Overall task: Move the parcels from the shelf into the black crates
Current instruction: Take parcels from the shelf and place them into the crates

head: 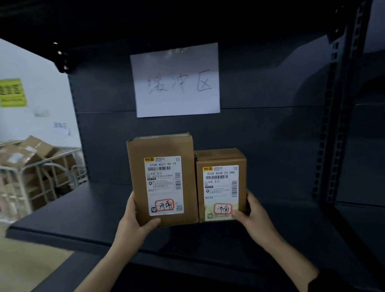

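Note:
Two brown cardboard parcels with white shipping labels stand side by side over the dark shelf (75,217). The taller parcel (139,170) is on the left; my left hand (135,223) grips its lower left corner, thumb on the front face. The shorter parcel (241,164) touches it on the right; my right hand (251,213) holds its lower right corner, thumb over the label. I cannot tell whether the parcels rest on the shelf or are lifted. No black crate is in view.
A white paper sign (176,82) with handwriting hangs on the shelf's back panel. A perforated upright post (339,106) bounds the bay on the right. At left, a white wire cage cart (23,177) holds several cardboard boxes, below a green wall sign (9,92).

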`<state>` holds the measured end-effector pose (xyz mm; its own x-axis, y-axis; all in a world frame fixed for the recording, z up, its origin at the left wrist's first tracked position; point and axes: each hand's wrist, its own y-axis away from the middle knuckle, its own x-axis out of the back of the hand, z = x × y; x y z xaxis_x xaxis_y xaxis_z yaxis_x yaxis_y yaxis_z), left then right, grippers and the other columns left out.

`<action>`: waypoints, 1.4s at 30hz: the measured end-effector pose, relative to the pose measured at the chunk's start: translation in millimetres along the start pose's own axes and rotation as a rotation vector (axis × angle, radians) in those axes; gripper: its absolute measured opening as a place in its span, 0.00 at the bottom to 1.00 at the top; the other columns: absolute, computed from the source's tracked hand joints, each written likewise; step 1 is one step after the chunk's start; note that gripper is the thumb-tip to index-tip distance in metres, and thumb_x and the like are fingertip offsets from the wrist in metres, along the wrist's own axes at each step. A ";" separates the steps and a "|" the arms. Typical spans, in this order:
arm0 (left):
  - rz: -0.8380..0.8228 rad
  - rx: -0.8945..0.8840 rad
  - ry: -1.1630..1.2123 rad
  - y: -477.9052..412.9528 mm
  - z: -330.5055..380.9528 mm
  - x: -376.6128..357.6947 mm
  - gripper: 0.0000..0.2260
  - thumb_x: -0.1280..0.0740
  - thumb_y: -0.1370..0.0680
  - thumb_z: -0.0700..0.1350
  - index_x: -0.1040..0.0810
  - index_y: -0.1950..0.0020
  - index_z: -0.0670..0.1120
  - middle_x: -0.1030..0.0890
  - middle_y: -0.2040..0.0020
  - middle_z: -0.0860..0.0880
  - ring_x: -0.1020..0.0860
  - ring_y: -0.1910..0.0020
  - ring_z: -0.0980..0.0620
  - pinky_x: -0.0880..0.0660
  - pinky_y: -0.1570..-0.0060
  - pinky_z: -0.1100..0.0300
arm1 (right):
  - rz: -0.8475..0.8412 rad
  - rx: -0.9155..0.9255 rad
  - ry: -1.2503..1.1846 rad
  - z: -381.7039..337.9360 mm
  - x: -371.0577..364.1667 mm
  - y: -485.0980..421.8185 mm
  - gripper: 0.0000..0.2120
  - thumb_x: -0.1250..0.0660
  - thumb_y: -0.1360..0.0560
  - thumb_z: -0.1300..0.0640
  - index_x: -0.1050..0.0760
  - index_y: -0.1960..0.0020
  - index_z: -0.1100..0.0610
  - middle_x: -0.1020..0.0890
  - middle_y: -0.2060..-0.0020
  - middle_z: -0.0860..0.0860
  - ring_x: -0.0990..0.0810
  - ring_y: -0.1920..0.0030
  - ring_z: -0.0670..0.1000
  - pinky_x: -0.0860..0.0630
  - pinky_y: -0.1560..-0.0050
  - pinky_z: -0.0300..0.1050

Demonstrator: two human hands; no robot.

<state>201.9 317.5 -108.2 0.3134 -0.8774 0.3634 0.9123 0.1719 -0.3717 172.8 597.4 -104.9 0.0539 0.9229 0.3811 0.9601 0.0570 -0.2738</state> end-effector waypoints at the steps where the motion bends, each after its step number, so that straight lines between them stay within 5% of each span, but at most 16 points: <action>1: 0.014 0.005 -0.001 3.1 -1.9 8.2 0.39 0.27 0.29 0.38 0.46 0.26 0.55 0.27 0.43 0.62 0.28 0.38 0.53 0.31 0.36 0.51 | -0.018 0.008 -0.004 -3.0 -7.0 -0.8 0.31 0.35 0.24 0.63 0.43 0.26 0.48 0.31 0.32 0.49 0.32 0.33 0.47 0.34 0.32 0.47; 10: 0.152 0.037 0.007 27.4 -33.2 101.5 0.40 0.26 0.30 0.38 0.43 0.26 0.56 0.24 0.38 0.54 0.26 0.37 0.49 0.28 0.37 0.42 | -0.172 0.063 -0.037 -46.6 -88.5 -1.8 0.30 0.36 0.24 0.62 0.42 0.27 0.46 0.29 0.34 0.49 0.30 0.35 0.47 0.32 0.35 0.46; 16: 0.248 0.077 0.023 57.3 -51.0 182.3 0.39 0.27 0.31 0.34 0.42 0.27 0.52 0.23 0.44 0.57 0.23 0.44 0.54 0.25 0.41 0.49 | -0.272 0.124 -0.068 -86.2 -169.1 9.0 0.28 0.36 0.24 0.61 0.39 0.28 0.46 0.28 0.36 0.50 0.29 0.36 0.47 0.32 0.32 0.50; 21: 0.337 0.104 -0.004 89.0 -66.5 254.5 0.34 0.29 0.29 0.33 0.40 0.30 0.52 0.25 0.48 0.59 0.25 0.50 0.61 0.25 0.55 0.69 | -0.385 0.142 -0.144 -126.7 -246.6 29.1 0.24 0.40 0.22 0.64 0.39 0.30 0.47 0.28 0.38 0.47 0.29 0.43 0.41 0.30 0.49 0.27; 24: 0.365 0.136 -0.032 109.1 -82.0 301.9 0.35 0.28 0.30 0.35 0.40 0.29 0.53 0.24 0.46 0.57 0.24 0.47 0.57 0.23 0.45 0.58 | -0.423 0.148 -0.172 -149.9 -292.4 40.5 0.23 0.42 0.21 0.62 0.41 0.27 0.51 0.27 0.38 0.47 0.30 0.38 0.44 0.33 0.43 0.33; 26: 0.376 0.150 -0.061 121.9 -92.3 333.2 0.35 0.26 0.31 0.38 0.40 0.31 0.57 0.23 0.45 0.59 0.23 0.44 0.53 0.25 0.40 0.48 | -0.450 0.151 -0.211 -163.7 -322.8 48.4 0.22 0.42 0.20 0.61 0.39 0.28 0.50 0.27 0.41 0.44 0.29 0.40 0.43 0.32 0.51 0.28; 30: 0.414 0.158 -0.060 146.0 -107.2 388.5 0.39 0.25 0.39 0.53 0.40 0.33 0.61 0.23 0.43 0.58 0.23 0.42 0.53 0.25 0.41 0.50 | -0.492 0.154 -0.274 -188.7 -381.0 63.1 0.18 0.42 0.20 0.60 0.36 0.33 0.48 0.26 0.45 0.43 0.28 0.48 0.39 0.29 0.59 0.25; 32: 0.438 0.170 -0.038 157.0 -115.9 413.7 0.37 0.24 0.38 0.51 0.40 0.35 0.62 0.22 0.44 0.56 0.23 0.44 0.53 0.25 0.41 0.48 | -0.525 0.169 -0.301 -198.8 -408.5 69.0 0.14 0.41 0.21 0.60 0.34 0.38 0.47 0.24 0.46 0.45 0.26 0.50 0.38 0.27 0.59 0.24; 37: 0.495 0.186 0.002 185.2 -134.1 466.6 0.37 0.26 0.44 0.62 0.39 0.39 0.68 0.22 0.43 0.58 0.22 0.45 0.57 0.23 0.49 0.60 | -0.597 0.194 -0.362 -223.0 -469.2 82.4 0.12 0.39 0.22 0.57 0.31 0.41 0.45 0.22 0.50 0.41 0.24 0.49 0.38 0.26 0.54 0.32; 42: 0.565 0.203 0.000 199.7 -152.1 503.3 0.33 0.26 0.31 0.49 0.40 0.33 0.64 0.23 0.42 0.57 0.24 0.44 0.57 0.24 0.46 0.58 | -0.639 0.208 -0.342 -239.8 -519.6 86.0 0.17 0.39 0.22 0.52 0.32 0.33 0.49 0.24 0.42 0.50 0.24 0.48 0.44 0.29 0.48 0.39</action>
<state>501.7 -157.9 -129.5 0.7646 -0.6252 0.1566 0.6364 0.6939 -0.3367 293.2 31.4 -114.8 -0.6170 0.7509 0.2353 0.7026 0.6604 -0.2651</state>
